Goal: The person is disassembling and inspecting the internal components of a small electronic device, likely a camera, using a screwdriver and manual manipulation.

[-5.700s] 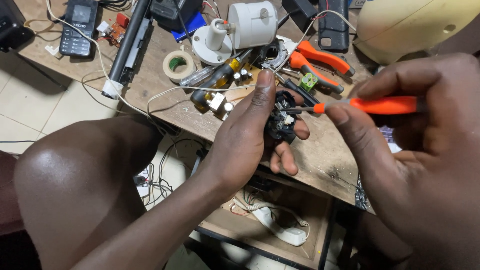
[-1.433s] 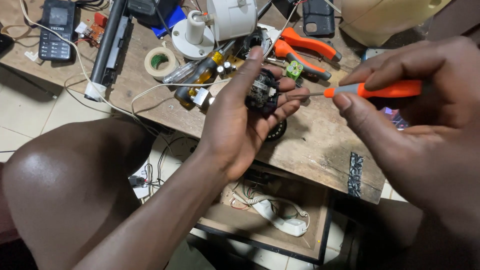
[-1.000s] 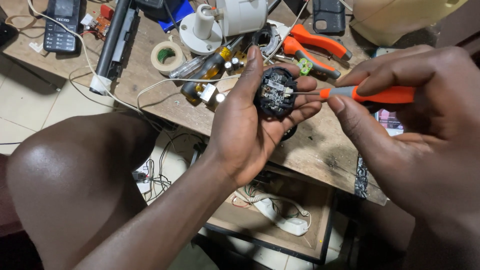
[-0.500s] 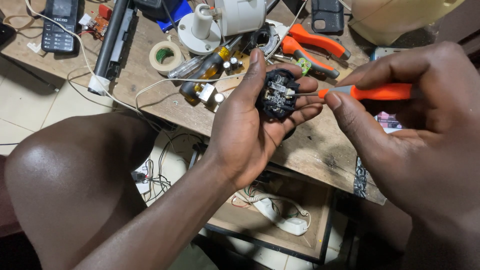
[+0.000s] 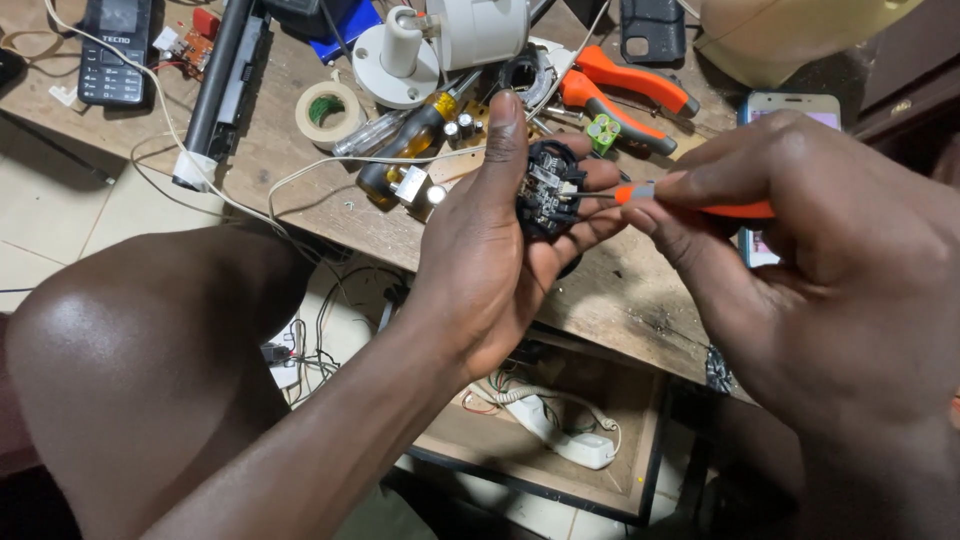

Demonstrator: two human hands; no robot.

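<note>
- My left hand (image 5: 490, 260) has its fingers curled tight round a small black round electrical part (image 5: 548, 188), held just above the near edge of the wooden workbench (image 5: 620, 290).
- My right hand (image 5: 800, 250) pinches an orange-handled screwdriver (image 5: 690, 203), tip touching the part.
- Behind the part on the bench lie orange pliers (image 5: 625, 85) and a tape roll (image 5: 328, 108).

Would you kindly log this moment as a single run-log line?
left hand: holds black round part | right hand: holds orange screwdriver, tip in part | below: wooden bench | nearby: orange pliers
</note>
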